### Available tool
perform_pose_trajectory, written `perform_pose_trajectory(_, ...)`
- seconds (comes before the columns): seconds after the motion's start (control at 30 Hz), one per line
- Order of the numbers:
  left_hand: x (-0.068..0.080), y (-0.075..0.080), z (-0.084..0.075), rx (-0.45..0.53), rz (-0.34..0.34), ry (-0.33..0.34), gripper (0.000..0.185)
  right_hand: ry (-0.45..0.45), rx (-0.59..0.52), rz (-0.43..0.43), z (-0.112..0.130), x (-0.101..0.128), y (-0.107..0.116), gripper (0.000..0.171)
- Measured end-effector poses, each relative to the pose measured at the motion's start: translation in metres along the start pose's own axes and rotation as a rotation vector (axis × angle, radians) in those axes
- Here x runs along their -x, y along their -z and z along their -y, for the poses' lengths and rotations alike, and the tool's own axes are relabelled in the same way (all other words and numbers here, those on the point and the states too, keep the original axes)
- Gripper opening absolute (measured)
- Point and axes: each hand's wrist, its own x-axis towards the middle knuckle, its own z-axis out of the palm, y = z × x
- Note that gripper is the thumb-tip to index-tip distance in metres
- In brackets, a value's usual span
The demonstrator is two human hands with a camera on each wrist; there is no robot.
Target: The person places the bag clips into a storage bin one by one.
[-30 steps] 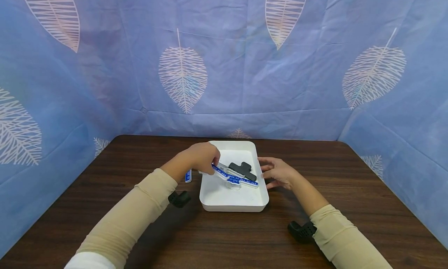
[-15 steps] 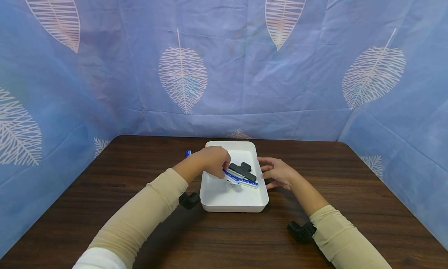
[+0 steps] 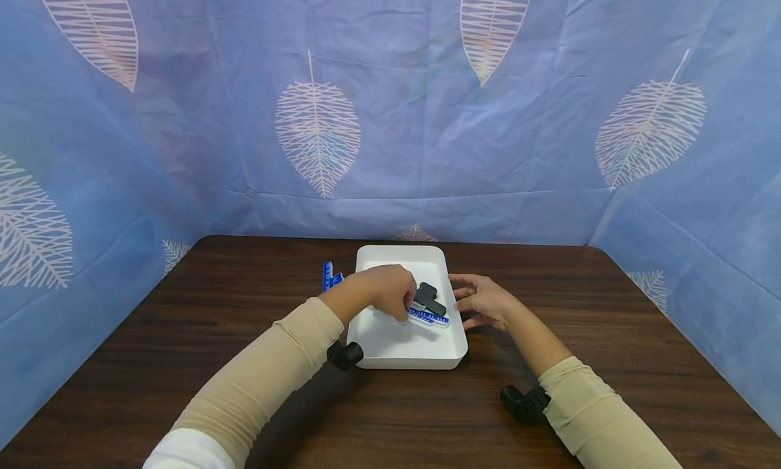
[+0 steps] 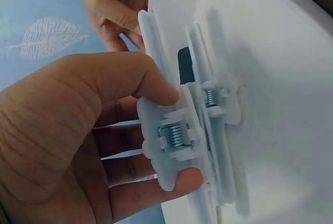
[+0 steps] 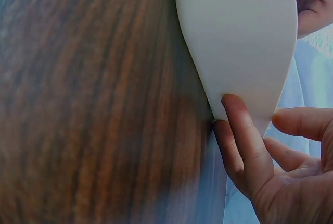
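The left hand [image 3: 390,291] now reaches further right into the white tray [image 3: 399,350], and its thumb and fingers pinch a white spring clip [image 4: 179,140] at the tray floor. In the left wrist view two such clips lie side by side, their coil springs showing, with a black clip [image 3: 427,296] just beyond them. The blue-printed faces of the white clips [image 3: 430,316] show right of the left hand in the head view. My reading is that the clip is being set down among the others in the tray.

The right hand [image 3: 485,299] rests against the tray's right wall, fingers relaxed and nearly straight, touching the outside of the rim and gripping nothing.

Compared with a second ago, the left hand has moved from the tray's left edge to its middle, and the clip's long blue face is now mostly hidden under it. A blue clip [image 3: 329,276] on the desk [image 3: 244,299], left of the tray, is now uncovered. The right hand has not moved.
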Motion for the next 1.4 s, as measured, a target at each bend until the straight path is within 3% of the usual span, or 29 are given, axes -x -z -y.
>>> perform_pose_trajectory(0.17,0.0,-0.005,-0.001,0.014,0.047,0.025,0.012,0.011,0.011,0.005,0.0,0.0,0.0,0.074)
perform_pose_trajectory(0.7,0.013,-0.006,-0.003,0.007,0.074,0.011,0.014,0.025,-0.003,0.02,0.0,0.001,0.0,0.074)
perform_pose_trajectory(1.07,0.017,-0.016,0.003,-0.031,0.077,-0.009,0.023,0.009,0.017,-0.009,0.001,0.001,-0.001,0.073)
perform_pose_trajectory(1.4,0.025,-0.01,0.011,-0.03,0.054,0.002,0.024,0.006,0.018,-0.007,0.001,0.001,-0.001,0.073)
